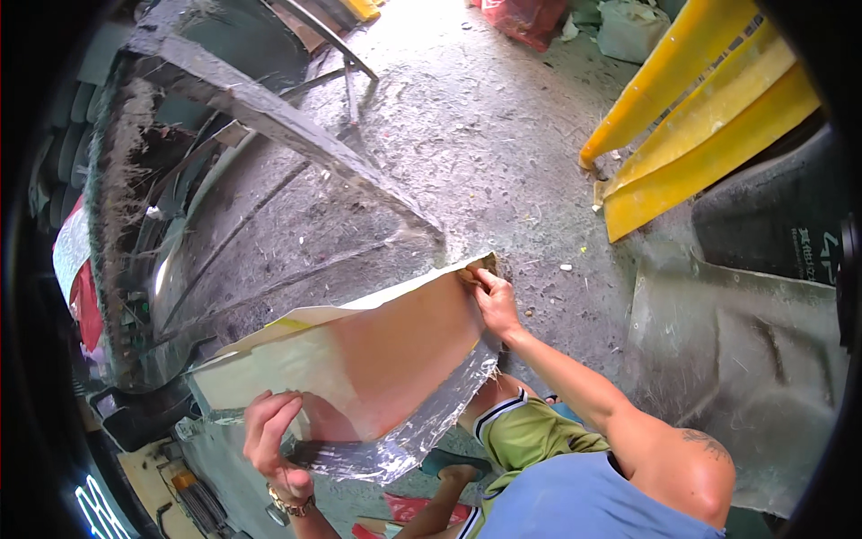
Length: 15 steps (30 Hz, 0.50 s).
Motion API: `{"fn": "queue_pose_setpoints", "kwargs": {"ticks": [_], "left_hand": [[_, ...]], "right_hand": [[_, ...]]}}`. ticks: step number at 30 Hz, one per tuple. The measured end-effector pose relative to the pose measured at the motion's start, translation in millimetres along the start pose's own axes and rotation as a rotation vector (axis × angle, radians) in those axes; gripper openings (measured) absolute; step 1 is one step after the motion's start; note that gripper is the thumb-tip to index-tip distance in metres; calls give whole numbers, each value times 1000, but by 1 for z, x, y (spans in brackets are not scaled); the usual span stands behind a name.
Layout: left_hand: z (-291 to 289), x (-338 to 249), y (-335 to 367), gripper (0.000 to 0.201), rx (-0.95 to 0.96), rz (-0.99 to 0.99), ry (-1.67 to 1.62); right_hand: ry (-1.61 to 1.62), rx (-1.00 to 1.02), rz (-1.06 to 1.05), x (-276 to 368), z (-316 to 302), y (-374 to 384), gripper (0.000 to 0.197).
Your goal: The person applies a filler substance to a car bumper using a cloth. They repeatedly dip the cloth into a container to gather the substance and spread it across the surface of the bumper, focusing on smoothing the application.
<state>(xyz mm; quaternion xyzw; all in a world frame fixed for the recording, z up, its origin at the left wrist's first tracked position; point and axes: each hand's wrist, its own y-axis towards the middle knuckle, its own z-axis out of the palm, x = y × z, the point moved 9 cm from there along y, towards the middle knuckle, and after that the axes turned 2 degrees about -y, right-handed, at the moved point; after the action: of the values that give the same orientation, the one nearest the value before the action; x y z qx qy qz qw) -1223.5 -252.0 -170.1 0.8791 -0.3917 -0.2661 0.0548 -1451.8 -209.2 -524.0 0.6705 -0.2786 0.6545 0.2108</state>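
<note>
Curved panel (404, 350): tilted between both hands, just before the olive-green shorts (539, 436), with the tan-and-cream face turned toward the head camera; cannot tell what bears the weight underneath.

Right hand (496, 307): pinching at the far right corner of the panel, thumb and fingers closed on it; shows a small brown piece at the fingertips, too little visible to tell whether loose or part of the corner.

Left hand (269, 440): over the near edge, toward the left end, with fingers bent and thumb well apart; not clenched, and casting a shadow on the face beside it; cannot tell whether touching.

Ragged silvery border (404, 436): runs along the near edge and up the right side, frayed and apparently stiff; best kept away from bare forearms and legs.

Steadying: probably goes better with the right pinch firm at the corner and the left palm set flat behind a smooth stretch, avoiding fingertips on frayed strands.

Metal frame (287, 126): slants across the floor (503, 135), with its lower end near the panel's far edge; worth watching for knocks when turning the panel.

Yellow panels (709, 148): stand well apart, beyond the right corner.

Grey moulded sheet (736, 359): lies to the right, clear of the right arm's reach along the edge.
</note>
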Motion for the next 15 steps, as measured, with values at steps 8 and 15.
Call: {"fn": "queue_pose_setpoints", "kwargs": {"ticks": [8, 15], "left_hand": [[-3, 1, -2, 81, 21, 33, -26], [-5, 1, -3, 78, 29, 46, -28]], "right_hand": [[-213, 138, -231, 136, 11, -33, 30], [-272, 99, -487, 228, 27, -57, 26]]}}
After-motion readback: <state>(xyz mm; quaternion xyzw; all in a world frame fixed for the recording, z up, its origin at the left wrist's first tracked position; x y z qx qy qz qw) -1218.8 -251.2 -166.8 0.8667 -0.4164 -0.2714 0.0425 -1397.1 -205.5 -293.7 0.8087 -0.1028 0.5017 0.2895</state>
